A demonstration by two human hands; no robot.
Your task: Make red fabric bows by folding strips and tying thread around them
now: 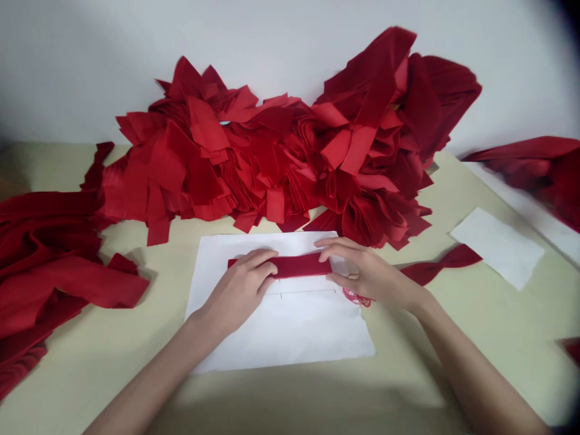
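Observation:
A short red fabric strip (296,266) lies across a white paper sheet (290,326) with thin pencil lines on it. My left hand (240,287) pinches the strip's left end, fingers curled over it. My right hand (362,269) grips the strip's right end between thumb and fingers. A small loop of red thread or elastic (356,298) peeks out under my right palm.
A big heap of cut red fabric pieces (290,151) stands behind the paper against the white wall. More red cloth (49,260) lies at the left and at the far right (539,163). A twisted red strip (441,263) and a small white sheet (498,244) lie to the right.

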